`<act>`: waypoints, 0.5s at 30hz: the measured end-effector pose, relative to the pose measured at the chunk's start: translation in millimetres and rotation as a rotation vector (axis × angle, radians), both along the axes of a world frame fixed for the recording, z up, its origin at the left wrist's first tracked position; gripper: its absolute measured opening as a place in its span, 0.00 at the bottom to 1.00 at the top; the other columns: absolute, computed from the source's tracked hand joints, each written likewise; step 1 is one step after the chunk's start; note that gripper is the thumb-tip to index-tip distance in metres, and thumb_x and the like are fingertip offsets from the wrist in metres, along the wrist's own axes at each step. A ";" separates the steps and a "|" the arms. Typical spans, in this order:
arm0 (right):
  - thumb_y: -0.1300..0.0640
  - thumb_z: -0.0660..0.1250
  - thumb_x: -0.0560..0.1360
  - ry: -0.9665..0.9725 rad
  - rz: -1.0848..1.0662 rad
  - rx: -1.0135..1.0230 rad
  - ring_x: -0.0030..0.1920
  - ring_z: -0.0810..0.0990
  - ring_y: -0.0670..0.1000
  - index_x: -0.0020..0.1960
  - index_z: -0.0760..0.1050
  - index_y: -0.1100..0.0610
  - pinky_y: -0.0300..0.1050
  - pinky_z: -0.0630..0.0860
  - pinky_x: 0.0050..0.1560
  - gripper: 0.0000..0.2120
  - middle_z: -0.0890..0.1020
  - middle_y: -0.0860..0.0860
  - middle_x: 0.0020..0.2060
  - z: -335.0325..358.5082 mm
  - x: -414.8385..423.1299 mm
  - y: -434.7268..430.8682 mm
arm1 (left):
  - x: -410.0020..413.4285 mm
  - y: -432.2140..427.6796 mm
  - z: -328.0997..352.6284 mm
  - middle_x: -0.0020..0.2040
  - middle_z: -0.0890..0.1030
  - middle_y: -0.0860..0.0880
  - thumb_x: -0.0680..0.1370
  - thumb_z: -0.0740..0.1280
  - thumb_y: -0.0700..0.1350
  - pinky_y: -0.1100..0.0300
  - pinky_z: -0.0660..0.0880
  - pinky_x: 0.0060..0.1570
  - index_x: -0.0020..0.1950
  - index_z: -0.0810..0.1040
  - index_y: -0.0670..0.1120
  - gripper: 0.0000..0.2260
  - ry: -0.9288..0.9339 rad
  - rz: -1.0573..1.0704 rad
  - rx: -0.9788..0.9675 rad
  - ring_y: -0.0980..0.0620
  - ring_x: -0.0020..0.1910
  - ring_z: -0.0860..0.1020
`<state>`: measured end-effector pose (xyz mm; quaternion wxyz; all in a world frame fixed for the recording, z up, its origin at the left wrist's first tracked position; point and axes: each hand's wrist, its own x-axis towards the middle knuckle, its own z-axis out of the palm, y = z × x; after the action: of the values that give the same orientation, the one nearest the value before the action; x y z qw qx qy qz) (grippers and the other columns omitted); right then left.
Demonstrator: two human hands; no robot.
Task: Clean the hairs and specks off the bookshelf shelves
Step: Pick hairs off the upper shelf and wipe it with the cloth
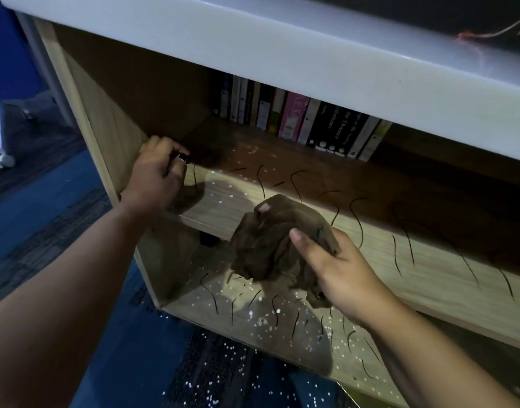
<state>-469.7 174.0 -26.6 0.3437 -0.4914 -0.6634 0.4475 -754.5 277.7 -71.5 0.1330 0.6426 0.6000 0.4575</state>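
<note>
A wooden bookshelf fills the view. Its middle shelf point(379, 248) carries several dark curved hairs point(357, 222) and white specks point(223, 184). The lower shelf point(211, 307) is also strewn with hairs and specks. My right hand point(338, 275) grips a crumpled brown cloth point(270, 242), held in front of the middle shelf's front edge. My left hand point(155, 175) rests at the shelf's left end against the side panel point(105, 122), fingers curled; whether it pinches something small I cannot tell.
A row of upright books point(300, 119) stands at the back of the middle shelf. A white top slab point(252, 48) overhangs the shelf. Blue carpet point(129, 348) with scattered white specks lies below. A chair's wheeled leg point(1, 154) is at far left.
</note>
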 end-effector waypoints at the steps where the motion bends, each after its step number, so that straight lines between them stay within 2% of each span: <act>1: 0.45 0.61 0.75 0.037 -0.028 -0.021 0.50 0.82 0.39 0.52 0.78 0.44 0.39 0.77 0.56 0.09 0.84 0.38 0.48 3.7 0.0 2.2 | 0.0 0.0 -0.3 0.56 0.71 0.50 0.81 0.61 0.41 0.44 0.71 0.60 0.57 0.74 0.49 0.07 -0.005 0.002 0.005 0.48 0.58 0.70; 3: 0.48 0.63 0.75 0.130 -0.127 -0.070 0.48 0.84 0.46 0.52 0.79 0.46 0.47 0.81 0.51 0.08 0.85 0.44 0.46 12.5 3.6 11.9 | -0.5 0.8 -0.8 0.55 0.71 0.50 0.80 0.61 0.39 0.47 0.71 0.60 0.56 0.74 0.48 0.07 0.005 0.010 0.027 0.48 0.58 0.70; 5: 0.50 0.63 0.77 0.231 -0.232 -0.099 0.43 0.85 0.47 0.51 0.78 0.48 0.46 0.82 0.42 0.06 0.86 0.46 0.43 24.3 9.5 26.4 | -2.1 2.3 -2.5 0.55 0.72 0.48 0.80 0.61 0.38 0.47 0.71 0.59 0.56 0.75 0.47 0.07 0.016 0.006 0.054 0.48 0.57 0.71; 6: 0.50 0.64 0.77 0.277 -0.288 -0.104 0.43 0.85 0.49 0.52 0.78 0.50 0.46 0.82 0.42 0.07 0.86 0.48 0.44 29.9 10.7 35.6 | -3.4 3.3 -3.7 0.55 0.72 0.47 0.80 0.62 0.37 0.47 0.71 0.58 0.55 0.75 0.46 0.08 0.020 0.004 0.068 0.47 0.56 0.72; 9: 0.48 0.65 0.77 0.315 -0.496 -0.036 0.54 0.79 0.48 0.64 0.74 0.53 0.45 0.76 0.52 0.18 0.80 0.48 0.55 34.5 15.2 79.1 | -6.0 6.3 -6.4 0.53 0.73 0.45 0.79 0.62 0.36 0.48 0.72 0.55 0.54 0.76 0.44 0.07 0.017 0.004 0.111 0.46 0.54 0.73; 10: 0.48 0.65 0.77 0.336 -0.540 0.014 0.56 0.78 0.48 0.65 0.73 0.53 0.44 0.76 0.53 0.18 0.78 0.47 0.55 35.0 14.5 96.1 | -6.0 7.0 -6.7 0.53 0.73 0.46 0.79 0.62 0.36 0.50 0.71 0.54 0.54 0.76 0.45 0.07 0.005 0.006 0.116 0.47 0.53 0.73; 13: 0.39 0.69 0.71 0.308 -0.598 0.103 0.59 0.79 0.50 0.64 0.75 0.49 0.55 0.75 0.62 0.25 0.80 0.45 0.57 27.7 12.5 142.8 | -5.4 7.6 -6.8 0.53 0.73 0.49 0.81 0.62 0.39 0.56 0.70 0.52 0.54 0.76 0.49 0.07 -0.042 0.008 0.083 0.52 0.52 0.73; 15: 0.42 0.67 0.74 0.216 -0.609 0.157 0.61 0.77 0.52 0.66 0.73 0.52 0.53 0.72 0.65 0.25 0.79 0.48 0.60 19.0 8.3 169.4 | -5.1 7.2 -6.6 0.53 0.72 0.52 0.81 0.61 0.39 0.59 0.70 0.51 0.54 0.75 0.51 0.08 -0.064 0.010 0.074 0.54 0.51 0.72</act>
<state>-461.5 343.3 -7.5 0.5670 -0.5887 -0.4783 0.3211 -759.5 284.9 -78.1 0.1260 0.6292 0.5812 0.5004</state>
